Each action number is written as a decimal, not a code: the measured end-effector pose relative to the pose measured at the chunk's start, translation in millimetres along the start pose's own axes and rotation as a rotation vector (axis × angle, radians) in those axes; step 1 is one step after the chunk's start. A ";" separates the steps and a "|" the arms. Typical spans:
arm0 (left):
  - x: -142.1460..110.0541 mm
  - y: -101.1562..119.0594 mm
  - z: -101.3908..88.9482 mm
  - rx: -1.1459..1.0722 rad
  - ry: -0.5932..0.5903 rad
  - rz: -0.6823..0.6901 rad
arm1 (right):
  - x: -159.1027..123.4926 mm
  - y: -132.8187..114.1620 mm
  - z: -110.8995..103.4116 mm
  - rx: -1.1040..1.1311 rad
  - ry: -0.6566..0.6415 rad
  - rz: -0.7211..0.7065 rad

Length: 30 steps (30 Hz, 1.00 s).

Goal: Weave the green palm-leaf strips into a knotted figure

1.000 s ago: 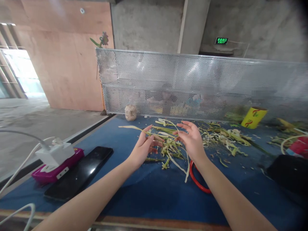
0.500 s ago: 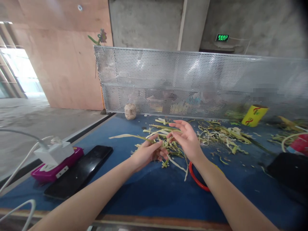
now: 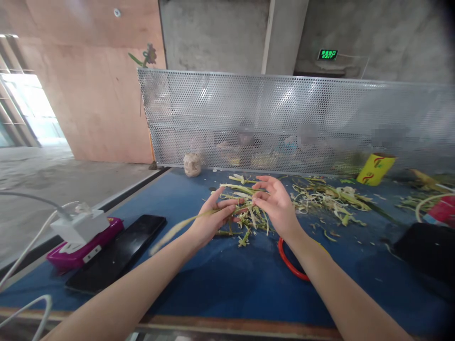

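Note:
A long pale green plant strip point(image 3: 199, 215) runs across my left hand point(image 3: 212, 217), under the thumb, its loose end blurred and trailing towards my left wrist. My left fingers reach out to the right. Close to the strip's right end, my right hand point(image 3: 276, 202) has thumb and index finger pinched together; whatever is between them is too small to make out. Its other fingers are curved and raised. Beneath both hands lies a loose heap of plant strips and small green pieces point(image 3: 244, 238) on the blue tabletop point(image 3: 213, 289), partly hidden by my fingers.
A red ring-shaped rim point(image 3: 288, 265) lies under my right forearm. Left are a black phone point(image 3: 117, 253) and a purple power strip point(image 3: 80, 248) with a white charger. More plant scraps point(image 3: 327, 199), a yellow roll point(image 3: 376, 169) and a perforated metal screen point(image 3: 227, 109) stand beyond.
The strip's loose end has swung down and nearer to me. My left fingers have stretched out and the hand has shifted slightly left. A pale strip that hung below my hands no longer shows there.

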<state>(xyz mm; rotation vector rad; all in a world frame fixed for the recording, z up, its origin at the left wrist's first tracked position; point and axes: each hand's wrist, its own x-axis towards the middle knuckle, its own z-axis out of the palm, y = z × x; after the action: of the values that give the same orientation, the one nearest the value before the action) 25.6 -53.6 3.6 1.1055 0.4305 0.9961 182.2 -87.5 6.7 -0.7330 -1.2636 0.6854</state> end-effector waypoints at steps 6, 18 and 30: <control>1.6 -1.3 -0.8 0.009 0.030 0.048 | -2.7 -0.9 2.9 0.016 -0.128 0.049; 3.7 4.1 -3.2 0.036 0.140 0.085 | -2.6 -0.8 2.2 0.030 -0.173 0.095; -3.1 -4.4 -3.8 0.341 -0.130 -0.126 | -2.8 -1.7 3.8 0.056 -0.163 0.036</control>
<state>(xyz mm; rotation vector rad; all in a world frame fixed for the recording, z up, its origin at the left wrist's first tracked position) 23.3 -54.6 -2.5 1.4218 0.5706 0.7504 178.1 -90.3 7.0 -0.6657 -1.3759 0.8203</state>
